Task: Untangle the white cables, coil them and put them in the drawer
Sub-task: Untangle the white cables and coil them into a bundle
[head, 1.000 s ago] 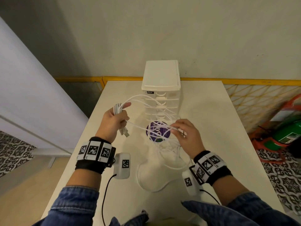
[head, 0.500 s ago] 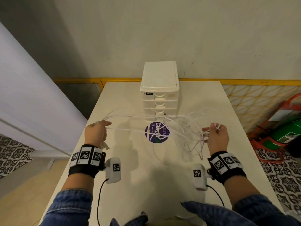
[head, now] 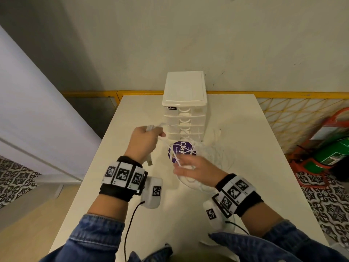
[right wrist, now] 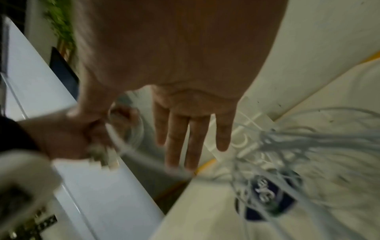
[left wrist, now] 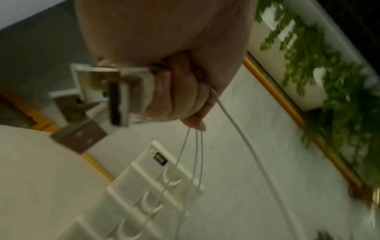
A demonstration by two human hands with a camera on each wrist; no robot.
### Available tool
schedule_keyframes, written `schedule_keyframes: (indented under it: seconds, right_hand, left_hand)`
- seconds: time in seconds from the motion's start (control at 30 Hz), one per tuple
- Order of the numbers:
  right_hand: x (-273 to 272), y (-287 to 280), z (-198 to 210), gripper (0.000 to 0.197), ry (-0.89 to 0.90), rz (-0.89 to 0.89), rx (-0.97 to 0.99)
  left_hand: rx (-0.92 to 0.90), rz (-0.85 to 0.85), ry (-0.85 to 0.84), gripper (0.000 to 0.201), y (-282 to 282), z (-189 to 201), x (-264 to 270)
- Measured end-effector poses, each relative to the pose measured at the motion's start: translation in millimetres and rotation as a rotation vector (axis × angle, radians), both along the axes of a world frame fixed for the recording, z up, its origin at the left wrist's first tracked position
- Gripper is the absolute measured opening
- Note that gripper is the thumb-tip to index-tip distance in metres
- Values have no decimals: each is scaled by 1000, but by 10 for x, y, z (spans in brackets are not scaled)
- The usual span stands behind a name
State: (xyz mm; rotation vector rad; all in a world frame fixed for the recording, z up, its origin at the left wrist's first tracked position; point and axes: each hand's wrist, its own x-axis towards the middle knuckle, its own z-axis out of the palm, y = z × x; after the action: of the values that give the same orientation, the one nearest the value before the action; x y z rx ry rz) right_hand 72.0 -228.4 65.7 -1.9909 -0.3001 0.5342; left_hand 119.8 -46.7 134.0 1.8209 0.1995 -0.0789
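My left hand (head: 145, 140) grips a bunch of white cable loops above the table, left of the white drawer unit (head: 184, 103). A metal USB plug (head: 149, 162) hangs below that fist, large in the left wrist view (left wrist: 115, 91). Thin strands (left wrist: 195, 154) drop from the left hand (left wrist: 180, 97) towards the shut drawers (left wrist: 156, 178). My right hand (head: 190, 169) is blurred, close beside the left, fingers (right wrist: 191, 138) straight and spread. One strand runs from the left fist across it. The loose tangle (head: 213, 154) lies over a purple round label (head: 181, 151).
The white table (head: 245, 195) is narrow, with drops on its left and right. A yellow mesh fence (head: 292, 118) and a green cylinder (head: 332, 156) stand on the floor at right. A pale panel (head: 28, 110) rises at left.
Half a second ago my hands were spread wide with cables stretched between them. Both have come back to the middle, and the right hand has let go of its bunch, which has dropped onto the table.
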Motion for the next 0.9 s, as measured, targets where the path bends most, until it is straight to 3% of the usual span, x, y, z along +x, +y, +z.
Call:
schedule_keyframes:
  seconds: [0.07,0.13,0.23,0.3,0.4,0.5,0.57,0.67,0.77,0.83,0.9]
  right_hand:
    - [-18,-61,-261,63,76,36,-159]
    - [-36,-206,-488,66,69,-97,-247]
    - [15,-400,-619,75,22,-401,-100]
    - [76,-462,-572,86,42,-463,-80]
    - [144,-473,-402,94,-33,-432,-195]
    - [175,-402,-129,106,-283,-393,-388]
    - [172,-312,38,116,-409,-359,-333]
    - [142,-173,259,121,-488,-284,-97]
    - [161,-60,394,108,-661,-197,-194]
    - [190,-25,418,82,-723,-139,-228]
    - [200,-38,417,48,-623,-123,-95]
  left_hand:
    - [-116,72,-96,23,101,189,4]
    - [-178,142,-175,23,249,309,25]
    - [-180,205,-190,25,331,262,14]
    - [-182,211,-158,25,295,188,-5]
    - [1,121,-82,22,200,133,2]
    - [148,-1,-33,25,48,104,-18]
    - [169,-68,2,27,-52,89,-41]
    - [258,-214,37,30,-141,95,-72]
    - [287,-402,57,42,-177,151,-133]
    - [255,-514,88,50,-184,187,-177]
    - [237,-593,108,50,-178,226,-211]
